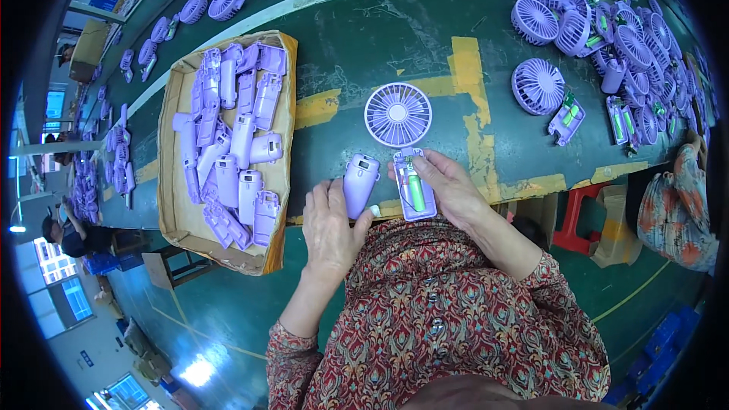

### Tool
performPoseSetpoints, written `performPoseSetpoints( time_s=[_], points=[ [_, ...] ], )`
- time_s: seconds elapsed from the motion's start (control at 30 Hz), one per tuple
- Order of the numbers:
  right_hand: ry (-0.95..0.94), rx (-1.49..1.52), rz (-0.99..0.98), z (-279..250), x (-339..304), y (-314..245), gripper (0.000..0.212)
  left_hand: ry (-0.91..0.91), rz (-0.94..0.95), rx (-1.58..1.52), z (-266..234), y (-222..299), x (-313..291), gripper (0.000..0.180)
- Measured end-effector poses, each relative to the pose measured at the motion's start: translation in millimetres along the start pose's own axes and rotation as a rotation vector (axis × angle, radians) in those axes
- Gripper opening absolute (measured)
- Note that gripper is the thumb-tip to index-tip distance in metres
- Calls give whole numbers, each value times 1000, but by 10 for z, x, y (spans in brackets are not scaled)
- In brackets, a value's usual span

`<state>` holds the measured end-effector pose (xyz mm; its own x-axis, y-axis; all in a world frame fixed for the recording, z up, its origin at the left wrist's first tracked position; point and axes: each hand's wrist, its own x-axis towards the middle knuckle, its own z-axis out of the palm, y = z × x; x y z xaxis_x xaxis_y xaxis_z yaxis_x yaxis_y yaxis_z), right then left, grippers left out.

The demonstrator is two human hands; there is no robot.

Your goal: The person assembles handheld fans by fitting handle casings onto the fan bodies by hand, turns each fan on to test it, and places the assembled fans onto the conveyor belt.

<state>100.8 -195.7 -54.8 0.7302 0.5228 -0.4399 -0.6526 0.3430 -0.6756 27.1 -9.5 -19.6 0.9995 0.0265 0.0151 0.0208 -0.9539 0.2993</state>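
Observation:
My right hand [453,190] grips an open purple fan handle half [428,205] by its right side. Inside it a green battery cell [417,191], wires and a small circuit board near the top lie exposed. Just beyond the handle's top end, a round purple fan head [397,113] rests face up on the table. My left hand [331,222] has its fingers and thumb around the lower end of a purple handle cover [361,185], which stands to the left of the open half with its smooth outer side up. Something white sits on the left thumb tip.
A shallow cardboard box [173,182] of purple handle covers stands at my left. On the right lie a heap of fan heads [634,45] and a single fan head [538,86] with its open handle. A red stool [575,220] and another person's patterned sleeve [672,201] are beyond.

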Motion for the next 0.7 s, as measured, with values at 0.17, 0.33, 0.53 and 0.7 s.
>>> performPoseSetpoints(
  time_s=[0.17,0.33,0.53,0.7],
  points=[
    [-33,25,17,10,-22,-9,36,-50,-181,-89,-14,48,24,48],
    [-36,120,83,-28,-27,-5,35,-43,-235,-418,-130,269,32,44],
    [-92,139,118,-10,-67,-92,46,-52,-67,-315,-34,460,41,61],
    [-189,128,99,-40,-57,-68,55,-67,-48,-279,22,503,63,64]
  ],
)
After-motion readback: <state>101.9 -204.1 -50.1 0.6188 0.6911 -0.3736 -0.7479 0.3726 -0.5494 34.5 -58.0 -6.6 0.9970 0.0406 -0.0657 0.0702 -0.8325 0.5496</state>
